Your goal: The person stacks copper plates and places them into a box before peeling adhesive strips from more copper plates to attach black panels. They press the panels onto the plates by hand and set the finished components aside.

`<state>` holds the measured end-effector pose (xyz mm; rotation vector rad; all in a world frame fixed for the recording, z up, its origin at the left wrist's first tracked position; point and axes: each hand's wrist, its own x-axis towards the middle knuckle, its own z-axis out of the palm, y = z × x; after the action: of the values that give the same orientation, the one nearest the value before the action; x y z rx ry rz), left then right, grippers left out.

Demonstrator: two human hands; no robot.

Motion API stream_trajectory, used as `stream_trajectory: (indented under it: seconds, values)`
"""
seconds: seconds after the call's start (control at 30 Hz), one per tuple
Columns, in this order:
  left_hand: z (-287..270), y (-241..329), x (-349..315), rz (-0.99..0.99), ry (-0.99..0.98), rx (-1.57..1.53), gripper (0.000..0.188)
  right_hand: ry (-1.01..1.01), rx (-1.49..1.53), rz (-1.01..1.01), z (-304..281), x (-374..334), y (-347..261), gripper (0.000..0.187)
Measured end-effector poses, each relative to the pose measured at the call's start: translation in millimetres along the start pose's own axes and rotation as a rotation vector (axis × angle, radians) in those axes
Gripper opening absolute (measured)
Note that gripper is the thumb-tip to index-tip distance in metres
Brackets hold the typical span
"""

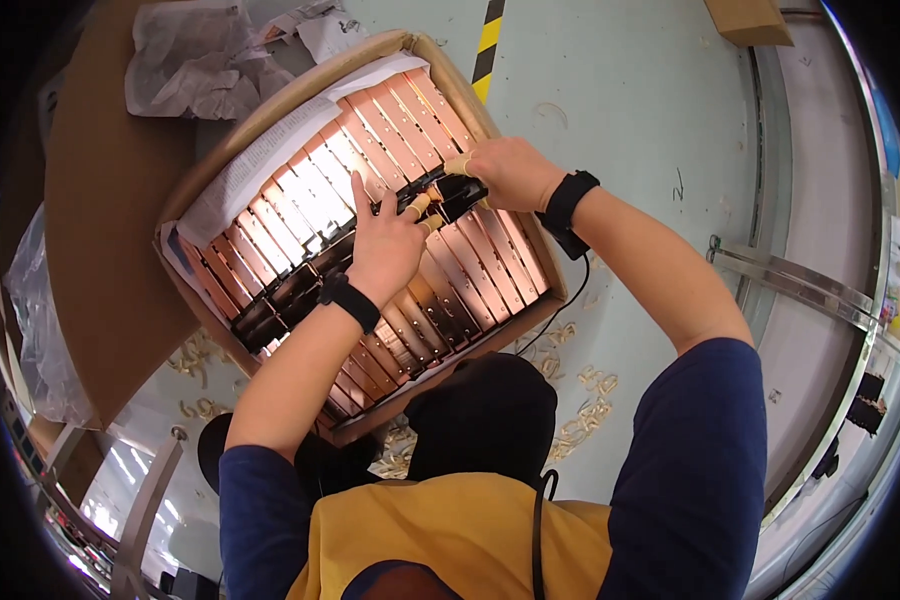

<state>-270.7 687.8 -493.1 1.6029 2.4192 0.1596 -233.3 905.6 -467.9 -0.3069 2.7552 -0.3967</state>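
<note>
Copper-coloured metal strips [485, 265] stand packed in two rows inside a cardboard box [460, 85] before the seated person. Fingertips and the parts beneath them partly hide each other along the dark middle band [288, 297]. The left hand's [388, 245] grip has spread fingers touching near that band; the right hand's [510, 175] curls over its far end. Whether either clamps anything, I cannot tell. Printing on the paper sheet [255, 178] along one wall is too small to read.
</note>
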Motion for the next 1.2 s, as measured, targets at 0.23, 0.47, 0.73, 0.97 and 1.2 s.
stream_trajectory:
  seconds: [0.23, 0.47, 0.73, 0.97, 1.2]
  values:
    - [9.7, -0.1, -5.4, -0.016, -0.063, 0.042, 0.024, 0.134, 0.096, -0.09, -11.5, -12.8, -13.5, 0.032]
    - [15.1, 13.3, -10.2, -0.039, 0.085, 0.04, 0.045, 0.183, 0.017, -0.058, -109.8, -65.6, -58.9, 0.049]
    - [-8.4, 7.9, -74.3, 0.001, -0.012, -0.103, 0.049, 0.768, 1.107, 0.72, -49.4, -119.1, -66.6, 0.028]
    - [-14.7, -24.2, -113.3, -0.01, -0.246, -0.044, 0.051, 0.763, 2.243, 0.668, 48.4, -62.9, -69.8, 0.037]
    - [-60.5, -41.6, -175.5, -0.155, -0.334, -0.16, 0.037, 0.794, 2.528, 0.734, 93.1, -26.4, -98.1, 0.024]
